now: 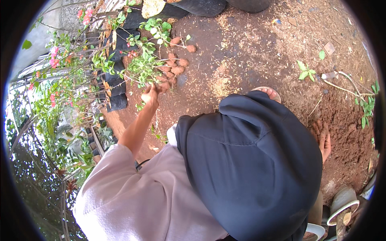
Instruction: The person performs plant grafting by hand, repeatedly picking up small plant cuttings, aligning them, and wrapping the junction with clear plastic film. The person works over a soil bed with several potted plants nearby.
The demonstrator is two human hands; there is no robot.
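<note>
At the left, my left hand point(150, 95) reaches into a bunch of leafy seedlings point(146, 70) lying on the ground. Its fingers are closed at the lower edge of the bunch, around a seedling near its root end; the exact grip is partly hidden. Brown root balls point(172, 68) of soil cluster on the bunch's right side. Over on the right, my right hand point(323, 140) rests at loose dug soil point(343, 132), fingers apart and dusted with earth. Dark cloth covers part of its wrist and forearm.
Black plant bags point(116, 86) and pink-flowering plants point(54, 60) line the left. More dark pots point(201, 6) stand at the top. A cut leafy branch point(356, 90) lies at the right; pale-rimmed pots point(343, 205) are lower right. A sandalled foot point(270, 93) shows beyond the dark cloth point(249, 160).
</note>
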